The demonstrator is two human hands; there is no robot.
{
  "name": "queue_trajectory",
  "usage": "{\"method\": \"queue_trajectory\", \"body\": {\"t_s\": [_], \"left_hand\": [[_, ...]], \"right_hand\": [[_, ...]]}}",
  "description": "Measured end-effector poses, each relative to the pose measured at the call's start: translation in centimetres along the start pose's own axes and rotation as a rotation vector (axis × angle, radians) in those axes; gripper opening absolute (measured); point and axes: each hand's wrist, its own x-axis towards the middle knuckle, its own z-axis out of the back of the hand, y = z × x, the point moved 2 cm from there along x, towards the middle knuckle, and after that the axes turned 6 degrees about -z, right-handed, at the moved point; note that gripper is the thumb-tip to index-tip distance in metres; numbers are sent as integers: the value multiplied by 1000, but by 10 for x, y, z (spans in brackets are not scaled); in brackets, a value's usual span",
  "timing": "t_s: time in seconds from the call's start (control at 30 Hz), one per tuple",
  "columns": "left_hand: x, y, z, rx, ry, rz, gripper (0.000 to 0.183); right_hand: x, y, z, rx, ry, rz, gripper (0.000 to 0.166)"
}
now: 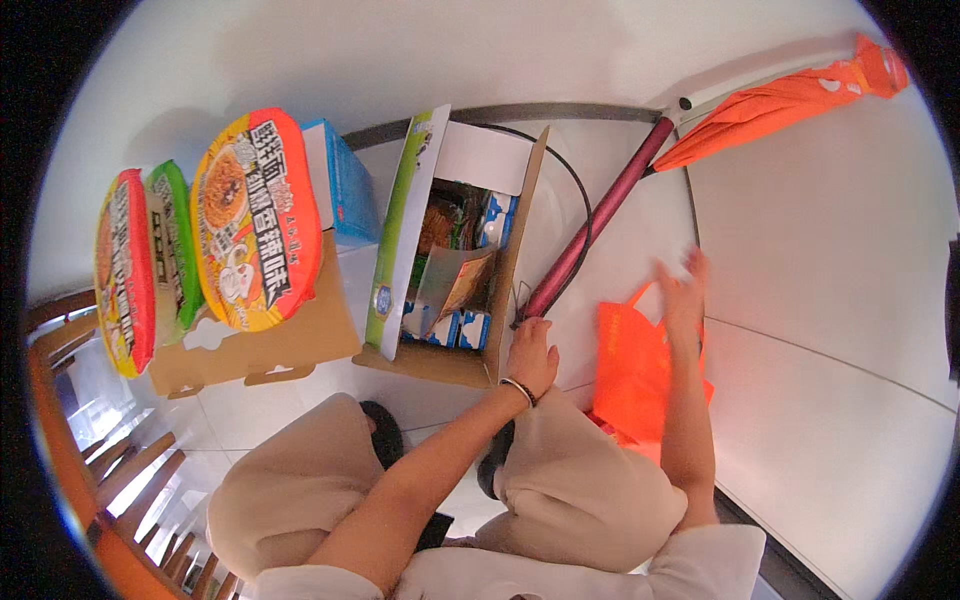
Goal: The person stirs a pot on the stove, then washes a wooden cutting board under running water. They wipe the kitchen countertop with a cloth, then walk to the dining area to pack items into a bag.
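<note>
My left hand [534, 354], with a bracelet at its wrist, is at the lower end of a maroon tube [600, 229]. Its fingertips meet the tube's end, but whether they grip it is unclear. To its left an open cardboard box [491, 352] holds several small blue-and-white cartons [474, 330], a clear plastic sheet and dark packages. My right hand [681, 296], blurred, has its fingers apart and nothing visible in them. It is over the top of an orange bag [630, 367], near the bag's handle.
Instant-noodle bowls [255, 217] and a blue box [349, 187] stand with a cardboard carton [262, 352] at left. A furled orange umbrella [765, 112] leans at the wall corner. A black cable [581, 187] arcs beside the tube. A wooden slatted chair [75, 450] is at lower left.
</note>
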Motion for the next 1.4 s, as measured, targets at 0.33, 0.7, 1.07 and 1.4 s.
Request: {"method": "queue_trajectory", "body": {"t_s": [0.33, 0.7, 1.07, 1.4], "left_hand": [[-50, 47, -6, -594, -16, 447, 59], [-60, 37, 6, -398, 108, 498, 50], [40, -61, -26, -62, 51, 19, 115], [57, -64, -86, -97, 90, -28, 53]], "right_hand": [[81, -28, -182, 321, -49, -441, 56], [-2, 68, -100, 489, -93, -44, 27], [14, 127, -9, 675, -294, 238, 29], [30, 123, 37, 465, -398, 293, 51]]}}
